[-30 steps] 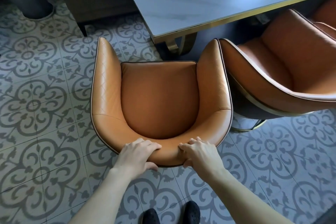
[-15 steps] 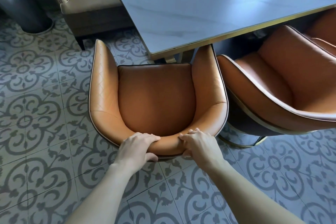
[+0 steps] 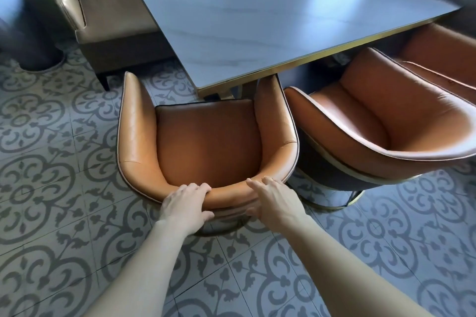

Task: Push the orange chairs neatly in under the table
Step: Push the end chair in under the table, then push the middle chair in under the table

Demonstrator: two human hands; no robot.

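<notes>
An orange tub chair (image 3: pixel 206 144) stands in front of me at the near left corner of the grey marble-look table (image 3: pixel 270 20). Its right arm tip sits under the table's gold edge; its left arm lies outside the corner. My left hand (image 3: pixel 186 204) and my right hand (image 3: pixel 271 201) both grip the top of its backrest, fingers over the rim. A second orange chair (image 3: pixel 381 123) stands to the right, angled, its front under the table edge. A third orange chair (image 3: pixel 443 56) shows at the far right.
A brown tufted leather sofa (image 3: pixel 103 15) stands beyond the table's left end. A grey round pillar base (image 3: pixel 23 33) is at the far left. Patterned grey floor tiles (image 3: pixel 51 188) spread to the left and behind the chairs.
The chair has slid forward toward the table with both hands on its backrest; its right arm tip now reaches under the table edge. My arms are stretched out further.
</notes>
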